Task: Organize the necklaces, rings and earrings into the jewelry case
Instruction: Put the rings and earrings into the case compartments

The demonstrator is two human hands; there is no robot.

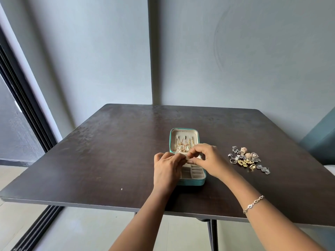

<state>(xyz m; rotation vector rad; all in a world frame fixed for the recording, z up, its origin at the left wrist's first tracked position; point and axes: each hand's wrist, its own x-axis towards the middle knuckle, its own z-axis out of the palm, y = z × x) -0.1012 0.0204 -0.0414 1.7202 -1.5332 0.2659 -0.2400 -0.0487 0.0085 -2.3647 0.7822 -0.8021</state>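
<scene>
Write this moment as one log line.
left hand and right hand pinch gold piece above case | necklaces in lid | pile right of case

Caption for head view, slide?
Left hand and right hand pinch a gold piece over the open jewelry case; jewelry pile beside it.

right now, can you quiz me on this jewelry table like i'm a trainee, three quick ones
1. True or false: the teal jewelry case on the table is zipped shut.
2. Where does the pile of loose jewelry lie? A) left of the case B) right of the case C) in the lid
3. What holds the small gold piece over the case?

Key
1. False: it lies open, with gold necklaces in its lid.
2. B.
3. Both hands: the left hand and the right hand pinch it.
</scene>
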